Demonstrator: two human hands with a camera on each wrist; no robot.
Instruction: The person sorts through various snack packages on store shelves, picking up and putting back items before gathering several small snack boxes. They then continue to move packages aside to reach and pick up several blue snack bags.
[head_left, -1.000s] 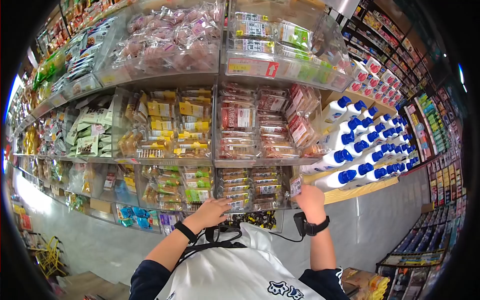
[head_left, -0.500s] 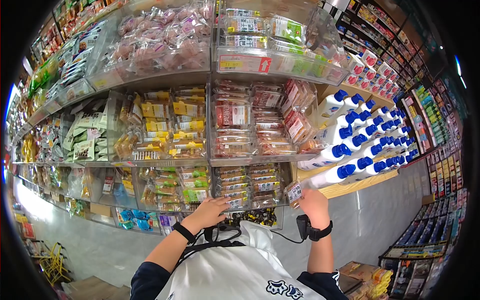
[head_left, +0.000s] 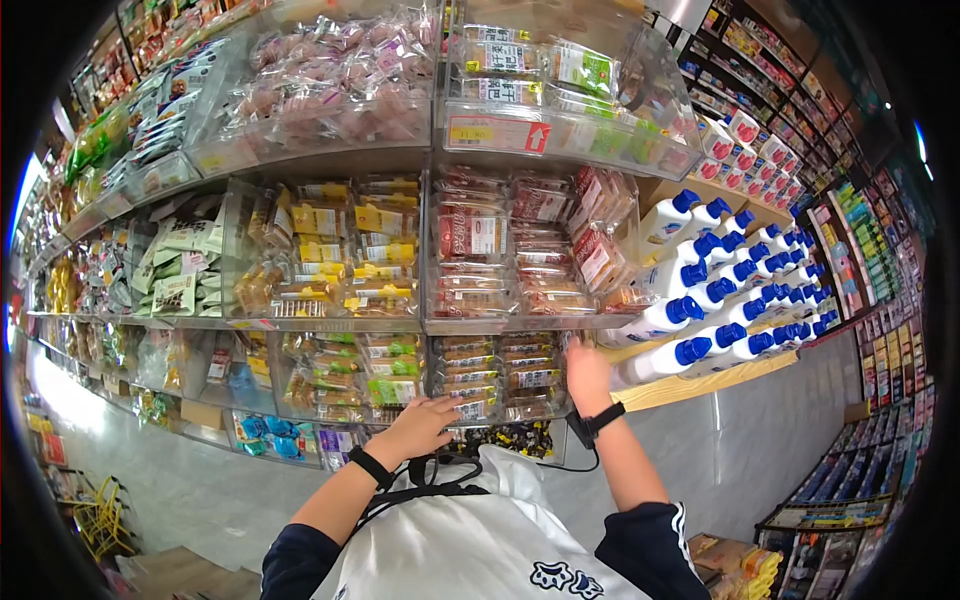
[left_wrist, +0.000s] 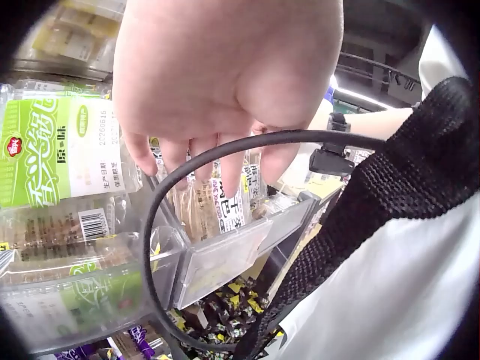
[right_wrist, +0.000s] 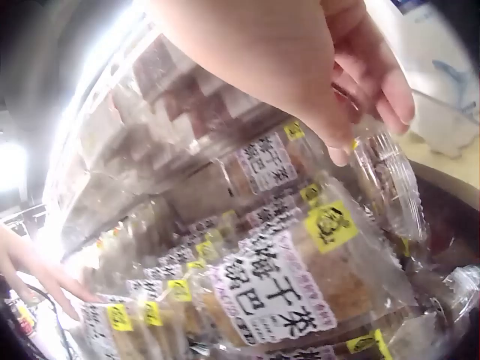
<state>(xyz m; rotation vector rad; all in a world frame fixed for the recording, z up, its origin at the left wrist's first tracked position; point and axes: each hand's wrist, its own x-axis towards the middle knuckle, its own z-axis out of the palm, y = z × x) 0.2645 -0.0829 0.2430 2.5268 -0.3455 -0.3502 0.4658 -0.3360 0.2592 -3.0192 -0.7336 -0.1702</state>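
My right hand [head_left: 587,374] is at the right end of the lower clear bin [head_left: 574,345]. In the right wrist view its thumb and fingers pinch the end of a clear-wrapped snack packet [right_wrist: 388,180], beside several rice-cracker packets [right_wrist: 274,289] with white and yellow labels. These stand in rows in the bin. My left hand [head_left: 415,425] rests with extended fingers over the bin's front edge, near the packets. In the left wrist view the palm faces the camera, with label-marked packets [left_wrist: 217,199] behind the fingertips.
Green-labelled packets [head_left: 392,390] fill the compartment to the left. Above are red-labelled packets [head_left: 470,235] and yellow ones [head_left: 322,220]. White bottles with blue caps [head_left: 655,362] stand close to the right hand. A black cable [left_wrist: 154,225] loops below the left hand.
The right hand with the packet first drew slightly down, outside the bin's right end, then moved left and up to the bin's right side. The left hand stays in place.
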